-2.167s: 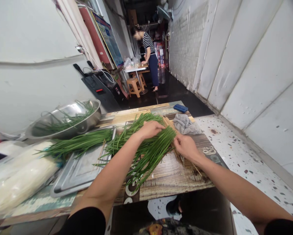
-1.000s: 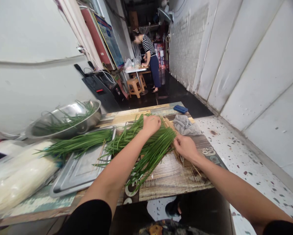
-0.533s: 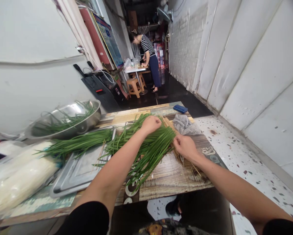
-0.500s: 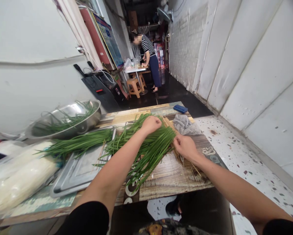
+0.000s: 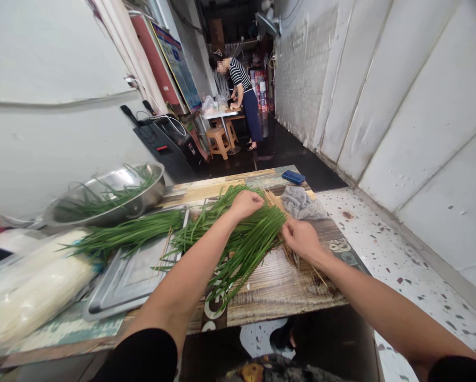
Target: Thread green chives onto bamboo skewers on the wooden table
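Head camera: at left, green stalks lie across a metal tray (image 5: 121, 284); next, the left hand (image 5: 244, 205) over the loose green pile (image 5: 257, 233) mid-table, fingers curled together, any hold hidden; thin sticks (image 5: 275, 200) beside; then the right hand (image 5: 302, 239) at the pile's edge, fingertips pinched together, on what I can't tell.

Free room along near tabletop (image 5: 281, 292), green stalks (image 5: 254, 244) beyond

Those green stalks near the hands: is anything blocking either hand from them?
Nothing visible is: the left hand is over the green stalks and the right hand is at their right edge. The gray cloth lies beyond the right hand.
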### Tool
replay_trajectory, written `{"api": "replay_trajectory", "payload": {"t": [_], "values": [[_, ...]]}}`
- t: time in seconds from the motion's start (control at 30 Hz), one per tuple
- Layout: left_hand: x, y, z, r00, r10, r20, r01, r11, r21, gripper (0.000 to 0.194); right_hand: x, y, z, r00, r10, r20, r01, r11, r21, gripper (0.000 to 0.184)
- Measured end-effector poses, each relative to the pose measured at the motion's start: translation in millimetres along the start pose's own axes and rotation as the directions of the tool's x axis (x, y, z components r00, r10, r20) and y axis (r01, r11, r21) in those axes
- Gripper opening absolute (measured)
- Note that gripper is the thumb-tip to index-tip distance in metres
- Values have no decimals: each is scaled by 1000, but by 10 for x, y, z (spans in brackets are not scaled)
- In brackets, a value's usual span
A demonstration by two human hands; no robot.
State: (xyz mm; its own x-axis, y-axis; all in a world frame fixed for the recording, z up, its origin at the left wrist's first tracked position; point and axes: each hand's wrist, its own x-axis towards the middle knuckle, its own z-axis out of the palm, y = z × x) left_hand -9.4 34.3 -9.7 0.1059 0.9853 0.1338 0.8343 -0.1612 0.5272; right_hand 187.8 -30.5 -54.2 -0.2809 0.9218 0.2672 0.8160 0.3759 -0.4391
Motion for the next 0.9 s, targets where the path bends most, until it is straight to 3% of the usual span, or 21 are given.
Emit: {"api": "replay_trajectory", "payload": {"t": [0.27,0.9], "values": [[-15,22,-12,999,-34,-42,34,999,5,21,-6,1,-7,1000,-5,2,5,1000,8,22],[-61,27,39,999,11,-35,-10,999,36,21,-1,-13,-22,1000,6,22,-6,1000,-5,23]]}}
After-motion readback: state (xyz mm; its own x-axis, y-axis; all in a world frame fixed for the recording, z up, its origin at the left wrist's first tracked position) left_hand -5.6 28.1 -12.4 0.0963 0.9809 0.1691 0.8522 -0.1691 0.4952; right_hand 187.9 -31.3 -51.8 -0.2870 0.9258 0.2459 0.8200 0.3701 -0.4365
